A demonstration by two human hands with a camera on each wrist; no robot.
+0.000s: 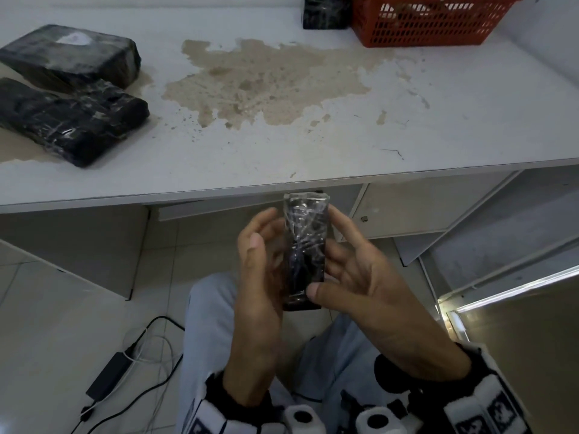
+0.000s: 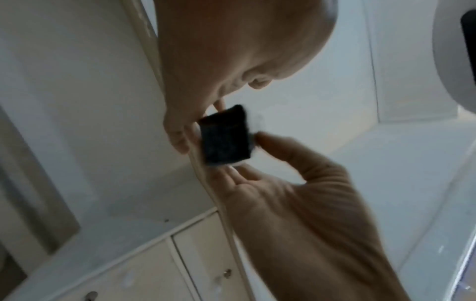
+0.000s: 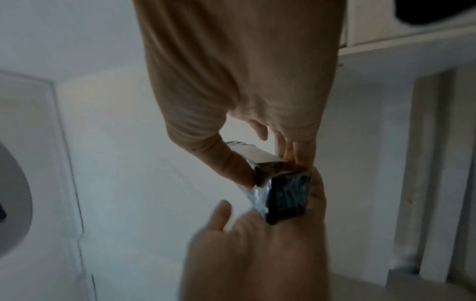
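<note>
My left hand and right hand are bare. Each wrist wears a fuzzy black cuff — strapped over it are white padded blocks printed with black-and-white square markers. Two white round camera housings, each with a dark lens hole, sit by the wrists. My trousers are pale blue — loose and softly creased.

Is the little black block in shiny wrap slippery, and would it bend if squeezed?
Probably a bit slippery: the wrapped black block is covered in glossy, crinkled clear film. It likely stays stiff, since its edges look straight between the left hand and right hand.
</note>
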